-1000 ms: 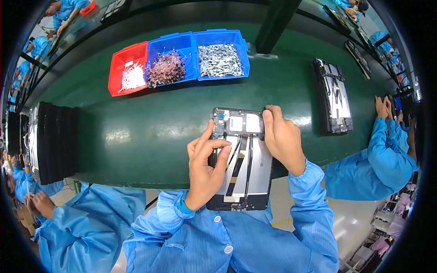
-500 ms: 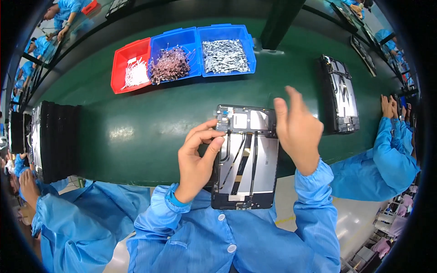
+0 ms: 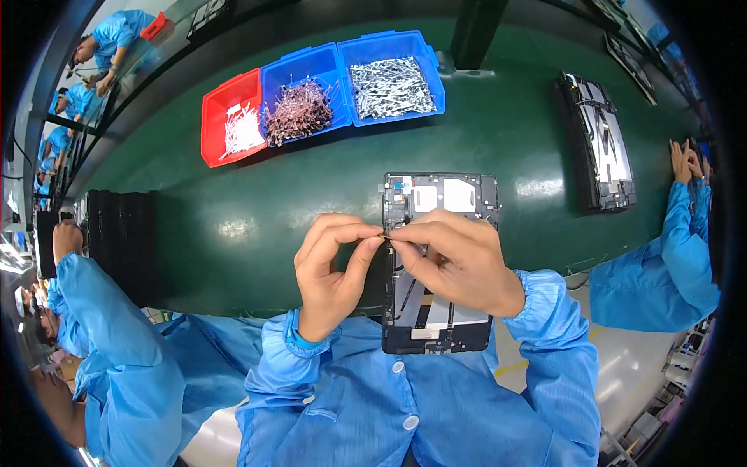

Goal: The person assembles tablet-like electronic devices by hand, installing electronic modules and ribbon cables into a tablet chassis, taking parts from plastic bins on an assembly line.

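Note:
An opened tablet (image 3: pixel 459 341) lies over the table's near edge, its insides facing up: white plates, dark cables and a black lower strip. At its left edge, my left hand (image 3: pixel 327 268) pinches with thumb and forefinger. My right hand (image 3: pixel 459 261) reaches across the tablet, its thumb and fingertips closed at the same spot. Between the two pinches shows a tiny thin brownish piece (image 3: pixel 384 237), too small to name. My right hand and wrist hide the tablet's middle right side.
Beyond the tablet stand a red bin (image 3: pixel 212 132) of white pieces, a blue bin (image 3: pixel 272 72) of coppery wired parts and another blue bin (image 3: pixel 437 86) of silvery strips. Tablets are stacked at right (image 3: pixel 608 152); a black stack (image 3: pixel 120 241) stands left, a co-worker's hand (image 3: pixel 68 238) near it.
My right hand, spread apart by the tablet's upper right before, has come left and down to meet my left fingertips. At far left, the co-worker's hand has risen toward the black stack.

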`<state>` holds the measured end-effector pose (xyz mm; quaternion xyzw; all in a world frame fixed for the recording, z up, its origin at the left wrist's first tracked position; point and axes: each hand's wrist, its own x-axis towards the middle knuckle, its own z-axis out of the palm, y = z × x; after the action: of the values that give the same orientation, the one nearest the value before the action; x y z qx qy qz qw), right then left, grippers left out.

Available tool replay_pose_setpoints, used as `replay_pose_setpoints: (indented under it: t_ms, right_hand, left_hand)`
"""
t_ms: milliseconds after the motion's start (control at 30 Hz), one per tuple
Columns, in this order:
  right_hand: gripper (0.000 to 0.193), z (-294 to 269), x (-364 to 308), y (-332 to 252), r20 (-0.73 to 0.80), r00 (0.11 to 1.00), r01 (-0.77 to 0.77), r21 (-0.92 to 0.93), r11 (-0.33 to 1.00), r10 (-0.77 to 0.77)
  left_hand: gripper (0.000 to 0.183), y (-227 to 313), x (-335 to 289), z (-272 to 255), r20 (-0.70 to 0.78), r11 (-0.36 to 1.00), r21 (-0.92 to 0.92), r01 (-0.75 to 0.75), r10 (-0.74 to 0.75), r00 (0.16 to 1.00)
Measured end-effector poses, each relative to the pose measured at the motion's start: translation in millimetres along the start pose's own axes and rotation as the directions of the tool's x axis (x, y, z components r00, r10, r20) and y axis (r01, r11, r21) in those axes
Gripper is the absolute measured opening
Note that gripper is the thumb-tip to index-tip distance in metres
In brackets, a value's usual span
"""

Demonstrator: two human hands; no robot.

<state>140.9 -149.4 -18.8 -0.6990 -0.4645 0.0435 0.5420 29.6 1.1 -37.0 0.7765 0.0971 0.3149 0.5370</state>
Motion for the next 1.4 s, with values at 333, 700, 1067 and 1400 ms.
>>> replay_pose_setpoints:
  t_ms: [333, 700, 1067, 1400]
  right_hand:
    - [0.013, 0.2, 3.3, 0.3, 0.031, 0.999, -0.030, 0.023, 0.999, 0.029]
    - [0.008, 7.3, 1.7, 29.5, 0.110, 0.989, -0.101, -0.017, 0.995, 0.102]
    - [0.008, 7.4, 2.3, 32.8, 0.184, 0.975, -0.109, -0.081, 0.991, 0.122]
    - [0.008, 6.8, 2.4, 33.5, 0.165, 0.977, -0.129, -0.037, 0.991, 0.133]
  left_hand:
    - [0.017, 3.1, -1.8, 2.8, 0.040, 0.935, 0.331, -0.128, 0.122, 0.992]
    - [0.026, -14.8, 17.1, -8.6, 0.339, 0.681, -0.116, 0.723, -0.657, 0.673]
    - [0.014, -19.6, 28.3, -12.2, 0.397, 0.665, -0.031, 0.747, -0.677, 0.620]
    - [0.008, -16.8, 32.6, -7.7, 0.395, 0.668, -0.024, 0.743, -0.677, 0.621]
